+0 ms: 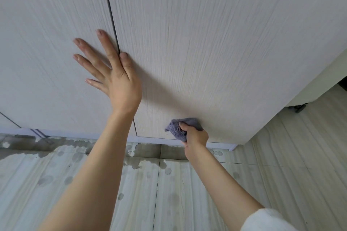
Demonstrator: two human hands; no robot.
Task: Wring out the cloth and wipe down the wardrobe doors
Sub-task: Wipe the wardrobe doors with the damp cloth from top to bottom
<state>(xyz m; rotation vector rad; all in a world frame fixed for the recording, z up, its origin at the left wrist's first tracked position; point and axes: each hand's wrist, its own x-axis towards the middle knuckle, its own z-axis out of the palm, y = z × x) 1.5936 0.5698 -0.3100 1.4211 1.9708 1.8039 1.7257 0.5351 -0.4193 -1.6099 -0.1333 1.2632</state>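
Two pale wood-grain wardrobe doors fill the upper view, the left door (47,47) and the right door (216,43), split by a dark vertical gap. My left hand (110,73) lies flat on the doors across that gap, fingers spread and straight, thumb at the edge of the right door. Low on the right door, my right hand (195,135) grips a bunched grey-blue cloth (178,127) and holds it against the door near its bottom edge.
The tiled floor (169,184) below the wardrobe carries wet patches and drips, darkest along the plinth (75,143). At the right, the wardrobe's side panel (319,80) ends near a caster wheel (298,108) of some furniture.
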